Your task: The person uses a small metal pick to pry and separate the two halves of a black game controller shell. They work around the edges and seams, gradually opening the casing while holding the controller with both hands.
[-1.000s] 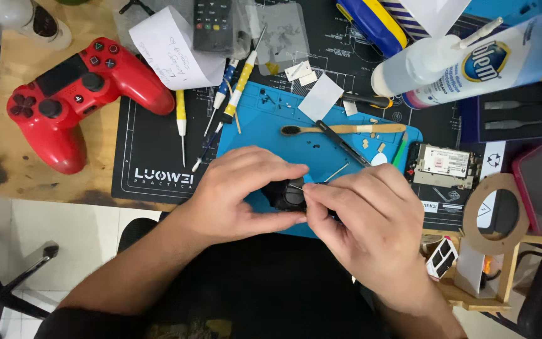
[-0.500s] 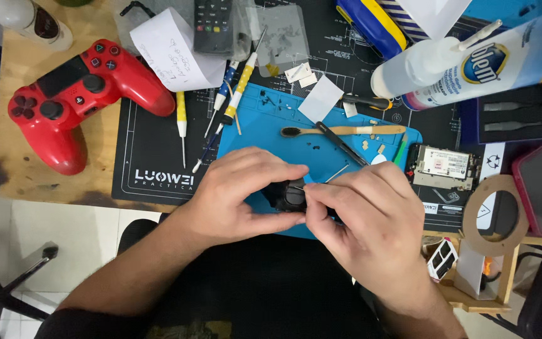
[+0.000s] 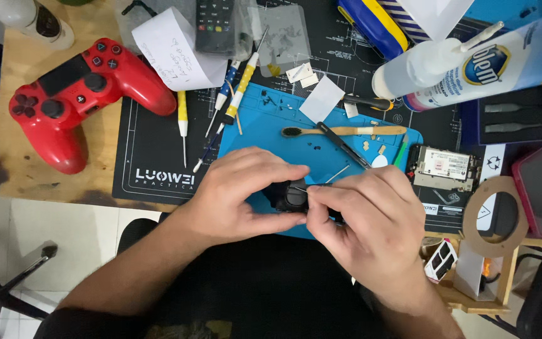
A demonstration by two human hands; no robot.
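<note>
My left hand [image 3: 243, 194] grips a small black part [image 3: 291, 194] over the near edge of a blue silicone mat [image 3: 271, 119]. My right hand [image 3: 371, 226] pinches a thin metal tool [image 3: 337, 174], probably tweezers, with its tip at the black part. Most of the part is hidden by my fingers. A wooden-handled brush [image 3: 346, 131] and a black spudger [image 3: 343, 144] lie on the mat just beyond my hands.
A red game controller [image 3: 76, 94] sits at the left on the wooden desk. Screwdrivers [image 3: 239, 94], paper notes [image 3: 174, 50], a squeeze bottle [image 3: 434, 63], a small circuit board [image 3: 443, 166], a phone [image 3: 541, 198] and a wooden ring stand [image 3: 494, 216] surround the black work mat [image 3: 158, 144].
Both hands stay in nearly the same place. My right hand's fingers have shifted slightly at the black part.
</note>
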